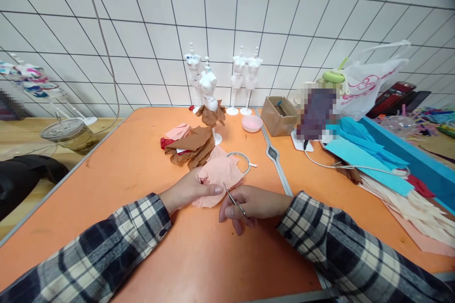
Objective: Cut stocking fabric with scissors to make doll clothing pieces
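My left hand (192, 188) is closed on a piece of pink crepe paper (221, 169), its thumb pressed on top. In my right hand (242, 206) is a small pair of metal scissors (234, 201), with the tips at the paper's near edge. Just past the paper lies a round ring (245, 160) with a white tag. Beyond my left hand is a heap of brown crepe paper (194, 144) with some red and pink pieces. Behind that stands a small white dress form (209, 84) with a ruffled brown paper skirt (211, 114).
More white dress forms (240, 71) stand by the tiled wall. A pink bowl (252, 123) and a cardboard box (279, 116) sit at the back. To the right are a phone on a stand (315, 113), its cable, and blue paper (369, 161). A glass jar (69, 133) is at left.
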Demonstrator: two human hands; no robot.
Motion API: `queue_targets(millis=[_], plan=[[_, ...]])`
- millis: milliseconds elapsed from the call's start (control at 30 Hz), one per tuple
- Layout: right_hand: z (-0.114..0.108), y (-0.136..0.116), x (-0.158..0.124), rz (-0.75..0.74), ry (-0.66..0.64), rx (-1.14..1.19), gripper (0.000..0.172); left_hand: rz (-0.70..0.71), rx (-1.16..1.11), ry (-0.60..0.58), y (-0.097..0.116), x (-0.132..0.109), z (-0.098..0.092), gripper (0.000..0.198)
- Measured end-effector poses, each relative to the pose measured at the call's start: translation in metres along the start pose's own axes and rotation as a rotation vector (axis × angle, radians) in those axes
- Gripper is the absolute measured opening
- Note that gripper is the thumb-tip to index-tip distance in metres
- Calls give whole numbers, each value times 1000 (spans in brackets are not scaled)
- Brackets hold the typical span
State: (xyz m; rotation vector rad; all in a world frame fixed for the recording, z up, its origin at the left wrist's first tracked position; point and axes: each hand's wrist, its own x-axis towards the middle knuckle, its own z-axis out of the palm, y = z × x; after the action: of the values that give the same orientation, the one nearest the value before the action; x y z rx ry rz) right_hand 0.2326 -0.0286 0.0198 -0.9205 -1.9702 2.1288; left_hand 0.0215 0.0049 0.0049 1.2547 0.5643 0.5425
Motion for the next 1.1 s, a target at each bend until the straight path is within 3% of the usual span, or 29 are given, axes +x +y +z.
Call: queue_targets(millis=[300, 733, 1100], plan=[[-1, 7, 5, 77, 23, -64, 31, -4, -116, 53, -4, 0, -1, 50], [1, -1, 1, 33, 12, -50, 46, 22, -42, -11, -3, 2, 2, 57], [0, 3, 4, 17, 42, -53, 36, 25, -51, 5, 0, 1, 5, 58]])
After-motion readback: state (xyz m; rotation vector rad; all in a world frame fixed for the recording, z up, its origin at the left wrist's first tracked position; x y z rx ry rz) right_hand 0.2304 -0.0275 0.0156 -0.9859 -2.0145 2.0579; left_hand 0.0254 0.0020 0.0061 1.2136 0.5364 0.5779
